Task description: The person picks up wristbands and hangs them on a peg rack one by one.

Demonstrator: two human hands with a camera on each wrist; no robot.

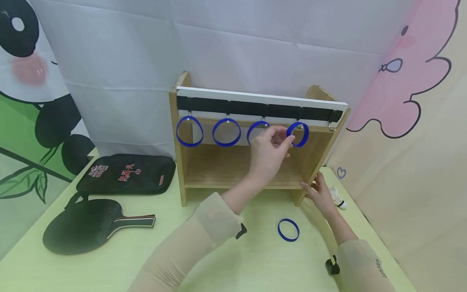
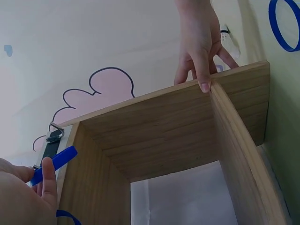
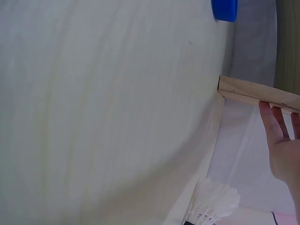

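My left hand (image 1: 268, 152) pinches a blue ring (image 1: 305, 136) between thumb and fingers, just under the white rail (image 1: 255, 96) with its black strip. The ring's top overlaps a metal hook; whether it hangs on it I cannot tell. Three more blue rings, such as the leftmost ring (image 1: 178, 138), hang from hooks further left, one partly behind the left hand. Lower right, my right hand (image 1: 322, 196) holds the side panel (image 2: 164, 108) of the wooden shelf (image 1: 233, 162), its thumb at the front edge and fingers along the outer face.
Another blue ring (image 1: 288, 230) lies on the table in front of the shelf. A metal hook (image 1: 331, 126) hangs at the rail's right end. Beside the right hand lies a shuttlecock (image 1: 339, 199). A black case (image 1: 127, 174) and a table tennis bat (image 1: 84, 227) lie at left.
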